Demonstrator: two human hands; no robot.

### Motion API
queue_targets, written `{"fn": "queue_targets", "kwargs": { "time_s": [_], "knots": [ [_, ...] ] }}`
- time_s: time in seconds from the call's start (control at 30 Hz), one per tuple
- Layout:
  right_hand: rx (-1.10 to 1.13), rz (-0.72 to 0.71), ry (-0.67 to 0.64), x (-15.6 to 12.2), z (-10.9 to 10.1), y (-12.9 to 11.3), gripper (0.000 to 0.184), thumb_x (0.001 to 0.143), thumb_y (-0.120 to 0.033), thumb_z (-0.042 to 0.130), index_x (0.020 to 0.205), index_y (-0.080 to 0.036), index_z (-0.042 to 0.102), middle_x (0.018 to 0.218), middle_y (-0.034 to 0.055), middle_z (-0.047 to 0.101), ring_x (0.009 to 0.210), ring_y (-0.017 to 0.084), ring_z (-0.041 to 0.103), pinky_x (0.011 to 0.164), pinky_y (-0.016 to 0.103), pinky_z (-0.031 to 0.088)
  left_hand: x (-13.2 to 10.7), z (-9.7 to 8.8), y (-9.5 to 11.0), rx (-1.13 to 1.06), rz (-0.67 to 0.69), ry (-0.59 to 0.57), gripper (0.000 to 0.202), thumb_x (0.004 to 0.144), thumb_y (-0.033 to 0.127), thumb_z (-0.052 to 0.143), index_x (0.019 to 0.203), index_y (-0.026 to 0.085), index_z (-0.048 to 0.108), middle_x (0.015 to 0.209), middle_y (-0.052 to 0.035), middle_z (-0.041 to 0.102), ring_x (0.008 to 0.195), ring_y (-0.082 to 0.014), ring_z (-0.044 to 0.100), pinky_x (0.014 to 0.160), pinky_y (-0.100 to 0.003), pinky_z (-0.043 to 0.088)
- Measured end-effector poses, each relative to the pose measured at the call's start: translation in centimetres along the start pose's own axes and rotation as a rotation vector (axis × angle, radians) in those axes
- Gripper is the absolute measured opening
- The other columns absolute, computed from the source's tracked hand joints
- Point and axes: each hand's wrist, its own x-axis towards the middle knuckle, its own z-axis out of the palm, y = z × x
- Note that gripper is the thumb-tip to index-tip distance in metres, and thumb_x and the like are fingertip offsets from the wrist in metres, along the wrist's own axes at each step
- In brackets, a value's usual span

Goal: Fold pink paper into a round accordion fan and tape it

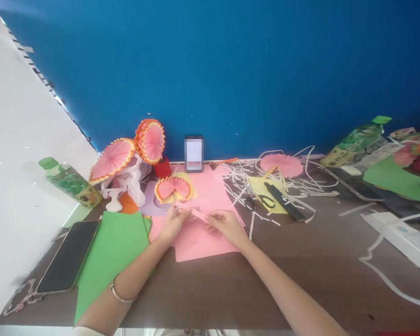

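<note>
Between my two hands is a narrow folded strip of pink paper (199, 215). My left hand (174, 225) pinches its left end, and my right hand (228, 227) has the other end between thumb and fingers. Both hands are just above pink paper sheets (203, 249) spread on the table. Beyond my left hand lies a pleated paper fan (171, 187) in pink with yellow and orange edges, beside a roll of tape (158, 203). Scissors (266, 202) and a black box cutter (284, 201) rest on yellow paper to the right.
Green paper (108, 252) and a phone (70, 256) lie at left, near a bottle (70, 182). Finished fans (150, 141) stand behind. White paper strips (243, 179) are piled at the back. A power strip (399, 238) with cables occupies the right. A small screen (194, 154) leans against the blue wall.
</note>
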Motion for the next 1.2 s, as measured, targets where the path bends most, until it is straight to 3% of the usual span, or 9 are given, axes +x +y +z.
{"fn": "queue_targets", "kwargs": {
  "time_s": [0.3,0.67,0.97,1.2],
  "knots": [
    [0.011,-0.024,-0.014,0.21,-0.11,0.40,0.032,0.065,-0.042,0.068,0.076,-0.013,0.062,0.058,0.0028,0.066,0.052,0.013,0.062,0.052,0.026,0.050,0.06,-0.24,-0.20,-0.008,-0.010,0.006,0.042,0.071,0.029,0.065,0.102,0.017,0.040,0.087,-0.0106,0.068,0.095,-0.0252,0.062,0.090,-0.046,0.044],
    [-0.031,-0.057,-0.002,0.12,-0.04,0.46,0.032,0.065,-0.043,0.067,0.075,-0.013,0.061,0.057,0.0022,0.063,0.049,0.012,0.057,0.044,0.023,0.044,0.02,-0.16,-0.19,-0.007,-0.004,-0.010,0.040,0.072,0.029,0.065,0.101,0.017,0.041,0.089,-0.0110,0.069,0.094,-0.0245,0.063,0.088,-0.043,0.046],
    [-0.051,-0.057,0.033,0.10,-0.07,0.36,0.032,0.064,-0.044,0.067,0.071,-0.014,0.060,0.053,0.0014,0.062,0.045,0.011,0.056,0.043,0.023,0.045,0.25,-0.04,0.31,-0.059,-0.068,-0.011,0.028,0.072,0.034,0.065,0.087,0.012,0.056,0.095,-0.0134,0.067,0.093,-0.0252,0.063,0.089,-0.042,0.046],
    [-0.064,-0.052,0.015,0.19,-0.20,0.55,0.033,0.065,-0.044,0.067,0.072,-0.013,0.059,0.053,0.0017,0.063,0.045,0.011,0.057,0.044,0.023,0.046,0.28,-0.36,0.28,-0.016,-0.048,-0.014,0.028,0.072,0.034,0.064,0.087,0.011,0.059,0.092,-0.0134,0.068,0.092,-0.0256,0.063,0.087,-0.042,0.048]
  ]
}}
